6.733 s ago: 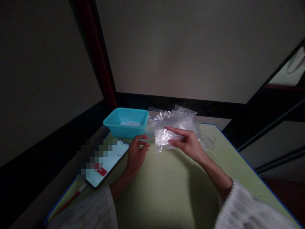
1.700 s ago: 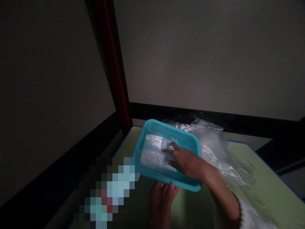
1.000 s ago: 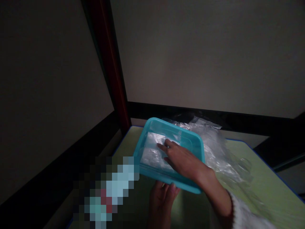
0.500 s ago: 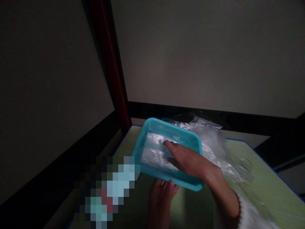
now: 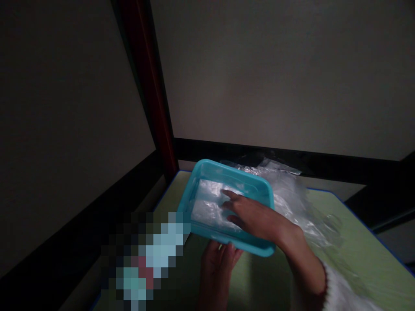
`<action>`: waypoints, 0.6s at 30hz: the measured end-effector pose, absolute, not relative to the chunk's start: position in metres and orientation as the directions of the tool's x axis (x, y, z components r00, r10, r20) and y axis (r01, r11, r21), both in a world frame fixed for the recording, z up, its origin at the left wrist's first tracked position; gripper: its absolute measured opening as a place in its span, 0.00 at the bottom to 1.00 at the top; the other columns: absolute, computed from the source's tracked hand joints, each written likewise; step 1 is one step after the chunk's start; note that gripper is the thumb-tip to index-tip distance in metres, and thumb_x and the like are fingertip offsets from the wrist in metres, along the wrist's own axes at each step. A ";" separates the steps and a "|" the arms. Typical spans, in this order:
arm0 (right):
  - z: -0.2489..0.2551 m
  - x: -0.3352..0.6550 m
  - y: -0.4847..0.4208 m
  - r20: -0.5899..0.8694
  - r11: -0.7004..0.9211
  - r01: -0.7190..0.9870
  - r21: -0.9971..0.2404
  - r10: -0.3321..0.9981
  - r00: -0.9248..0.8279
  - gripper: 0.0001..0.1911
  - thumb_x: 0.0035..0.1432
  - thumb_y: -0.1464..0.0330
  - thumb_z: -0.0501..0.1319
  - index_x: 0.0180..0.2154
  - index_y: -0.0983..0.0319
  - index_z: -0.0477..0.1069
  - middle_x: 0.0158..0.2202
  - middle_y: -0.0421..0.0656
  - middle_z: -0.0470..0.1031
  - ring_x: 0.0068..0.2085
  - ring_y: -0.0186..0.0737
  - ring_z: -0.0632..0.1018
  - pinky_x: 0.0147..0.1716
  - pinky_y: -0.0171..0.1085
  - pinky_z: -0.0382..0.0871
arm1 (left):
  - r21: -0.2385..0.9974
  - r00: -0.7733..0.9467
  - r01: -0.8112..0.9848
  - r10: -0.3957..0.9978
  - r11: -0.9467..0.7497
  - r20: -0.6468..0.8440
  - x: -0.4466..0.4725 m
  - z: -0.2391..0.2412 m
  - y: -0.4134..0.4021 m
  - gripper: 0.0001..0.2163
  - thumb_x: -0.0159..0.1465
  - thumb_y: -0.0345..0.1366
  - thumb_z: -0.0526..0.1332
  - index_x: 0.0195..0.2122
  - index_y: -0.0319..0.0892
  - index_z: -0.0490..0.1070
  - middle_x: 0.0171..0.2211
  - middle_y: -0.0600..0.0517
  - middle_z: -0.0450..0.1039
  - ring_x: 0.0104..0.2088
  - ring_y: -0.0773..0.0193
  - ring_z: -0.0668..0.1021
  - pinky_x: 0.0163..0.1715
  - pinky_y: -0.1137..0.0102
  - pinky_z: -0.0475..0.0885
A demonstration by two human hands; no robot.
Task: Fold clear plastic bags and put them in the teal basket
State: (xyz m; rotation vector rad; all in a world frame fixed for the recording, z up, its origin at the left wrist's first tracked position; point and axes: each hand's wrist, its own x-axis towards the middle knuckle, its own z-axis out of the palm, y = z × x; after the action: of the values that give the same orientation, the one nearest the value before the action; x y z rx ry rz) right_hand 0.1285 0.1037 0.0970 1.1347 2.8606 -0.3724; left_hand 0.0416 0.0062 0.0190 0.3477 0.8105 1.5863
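Observation:
A turquoise plastic tub (image 5: 207, 170) is tilted towards me above the green table (image 5: 343, 255). My left hand (image 5: 218, 268) props up its near rim from below, thumb and fingers against the edge. My right hand (image 5: 256, 218) reaches inside, fingers stretched flat on the clear plastic bags (image 5: 207, 203) lying in the tub. Whether the fingertips pinch a bag is not visible.
A heap of crumpled clear plastic bags (image 5: 298, 203) lies on the table right of the tub. A pixelated phone (image 5: 152, 259) sits at the table's left edge. A dark red post (image 5: 152, 95) and walls stand close behind.
Since 6.7 s ago the small bag left my right hand's open-air grip and the tub was lifted and tilted. Over the last second my right hand shifts slightly over the bags inside.

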 end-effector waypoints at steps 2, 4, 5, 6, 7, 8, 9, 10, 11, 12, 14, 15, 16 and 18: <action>0.099 0.132 0.104 -0.096 0.720 0.660 -0.213 0.657 -0.748 0.16 0.59 0.73 0.53 0.48 0.65 0.70 0.60 0.54 0.58 0.53 0.51 0.70 0.51 0.46 0.64 | 0.660 -0.200 -0.752 0.952 0.002 -0.231 0.041 0.019 0.008 0.20 0.44 0.45 0.72 0.37 0.41 0.76 0.40 0.43 0.77 0.46 0.47 0.75 0.48 0.53 0.67; 0.103 0.138 0.105 -0.046 0.733 0.641 -0.227 0.650 -0.759 0.15 0.60 0.73 0.52 0.47 0.65 0.71 0.58 0.53 0.63 0.54 0.50 0.69 0.51 0.46 0.64 | 0.649 -0.221 -0.760 0.948 -0.020 -0.231 0.040 0.018 0.010 0.20 0.44 0.44 0.72 0.37 0.40 0.76 0.40 0.43 0.77 0.47 0.46 0.75 0.50 0.51 0.66; 0.105 0.142 0.105 -0.013 0.735 0.637 -0.232 0.652 -0.758 0.14 0.60 0.73 0.52 0.46 0.65 0.71 0.56 0.52 0.65 0.54 0.49 0.69 0.51 0.45 0.65 | 0.646 -0.234 -0.763 0.945 -0.033 -0.228 0.039 0.018 0.011 0.20 0.44 0.44 0.72 0.36 0.41 0.76 0.41 0.43 0.77 0.47 0.46 0.75 0.50 0.51 0.66; 0.109 0.146 0.105 0.028 0.733 0.639 -0.233 0.662 -0.749 0.14 0.60 0.73 0.51 0.45 0.64 0.71 0.55 0.51 0.66 0.54 0.49 0.70 0.50 0.45 0.65 | 0.644 -0.247 -0.763 0.943 -0.048 -0.223 0.039 0.017 0.013 0.19 0.44 0.43 0.72 0.36 0.41 0.76 0.41 0.44 0.77 0.48 0.46 0.74 0.50 0.51 0.65; 0.112 0.150 0.105 0.078 0.730 0.643 -0.231 0.673 -0.736 0.14 0.61 0.73 0.51 0.44 0.64 0.72 0.55 0.50 0.67 0.53 0.48 0.71 0.49 0.45 0.66 | 0.646 -0.261 -0.761 0.941 -0.062 -0.217 0.038 0.017 0.014 0.19 0.44 0.43 0.72 0.36 0.41 0.75 0.41 0.45 0.76 0.48 0.47 0.74 0.50 0.51 0.65; 0.115 0.153 0.105 0.134 0.730 0.645 -0.225 0.679 -0.722 0.13 0.61 0.73 0.51 0.44 0.64 0.71 0.54 0.50 0.68 0.52 0.47 0.71 0.49 0.45 0.66 | 0.650 -0.274 -0.756 0.938 -0.074 -0.212 0.036 0.017 0.016 0.19 0.45 0.43 0.72 0.37 0.42 0.75 0.41 0.45 0.76 0.48 0.47 0.74 0.51 0.51 0.65; 0.119 0.157 0.104 0.195 0.733 0.644 -0.217 0.679 -0.707 0.13 0.61 0.72 0.51 0.43 0.64 0.71 0.53 0.50 0.68 0.51 0.46 0.72 0.49 0.44 0.67 | 0.657 -0.288 -0.750 0.935 -0.085 -0.209 0.035 0.017 0.018 0.19 0.46 0.43 0.71 0.37 0.42 0.75 0.41 0.46 0.76 0.48 0.48 0.74 0.51 0.51 0.65; 0.121 0.159 0.104 0.254 0.740 0.640 -0.205 0.672 -0.696 0.13 0.62 0.72 0.50 0.43 0.64 0.71 0.52 0.50 0.69 0.51 0.45 0.72 0.49 0.44 0.66 | 0.664 -0.303 -0.742 0.931 -0.095 -0.204 0.033 0.017 0.020 0.18 0.46 0.42 0.71 0.38 0.42 0.74 0.41 0.47 0.76 0.48 0.49 0.74 0.51 0.52 0.65; 0.123 0.162 0.104 0.308 0.747 0.636 -0.193 0.661 -0.684 0.12 0.62 0.71 0.50 0.43 0.64 0.70 0.51 0.50 0.69 0.50 0.45 0.72 0.49 0.44 0.66 | 0.670 -0.320 -0.734 0.926 -0.110 -0.199 0.030 0.018 0.022 0.19 0.47 0.42 0.71 0.39 0.43 0.74 0.41 0.48 0.76 0.47 0.50 0.75 0.51 0.52 0.65; 0.125 0.164 0.104 0.351 0.753 0.633 -0.182 0.651 -0.673 0.12 0.62 0.71 0.50 0.43 0.64 0.70 0.51 0.50 0.69 0.50 0.44 0.72 0.50 0.44 0.66 | 0.673 -0.339 -0.728 0.921 -0.128 -0.191 0.028 0.018 0.024 0.19 0.47 0.41 0.70 0.40 0.44 0.73 0.41 0.49 0.76 0.46 0.51 0.75 0.51 0.52 0.66; 0.125 0.166 0.104 0.397 0.758 0.631 -0.166 0.637 -0.660 0.12 0.62 0.71 0.50 0.44 0.65 0.69 0.51 0.50 0.69 0.50 0.44 0.72 0.50 0.44 0.65 | 0.676 -0.377 -0.715 0.912 -0.175 -0.162 0.021 0.021 0.029 0.18 0.48 0.40 0.70 0.40 0.44 0.72 0.40 0.50 0.76 0.44 0.55 0.76 0.50 0.54 0.67; 0.125 0.166 0.105 0.400 0.758 0.631 -0.163 0.636 -0.660 0.12 0.62 0.71 0.51 0.44 0.65 0.69 0.50 0.50 0.69 0.50 0.44 0.72 0.50 0.44 0.65 | 0.680 -0.392 -0.706 0.909 -0.195 -0.146 0.017 0.023 0.031 0.17 0.48 0.40 0.70 0.39 0.44 0.72 0.40 0.51 0.76 0.43 0.57 0.77 0.49 0.55 0.68; 0.124 0.166 0.105 0.395 0.761 0.628 -0.161 0.633 -0.666 0.12 0.62 0.71 0.51 0.44 0.64 0.69 0.50 0.50 0.70 0.50 0.44 0.72 0.50 0.44 0.66 | 0.687 -0.406 -0.695 0.904 -0.213 -0.131 0.014 0.024 0.034 0.16 0.48 0.40 0.70 0.37 0.43 0.72 0.38 0.51 0.76 0.42 0.58 0.77 0.49 0.57 0.69; 0.122 0.166 0.107 0.387 0.776 0.611 -0.157 0.617 -0.685 0.12 0.62 0.71 0.51 0.44 0.64 0.69 0.49 0.49 0.71 0.49 0.44 0.72 0.49 0.45 0.67 | 0.695 -0.419 -0.683 0.900 -0.223 -0.123 0.006 0.026 0.039 0.15 0.47 0.40 0.71 0.34 0.41 0.72 0.36 0.52 0.75 0.43 0.59 0.76 0.48 0.60 0.69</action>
State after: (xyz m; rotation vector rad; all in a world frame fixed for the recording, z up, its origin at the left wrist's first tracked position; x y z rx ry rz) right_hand 0.1658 0.1065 0.1216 1.2235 3.3561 -0.0270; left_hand 0.0057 0.0389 0.0260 0.3724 0.8386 1.8410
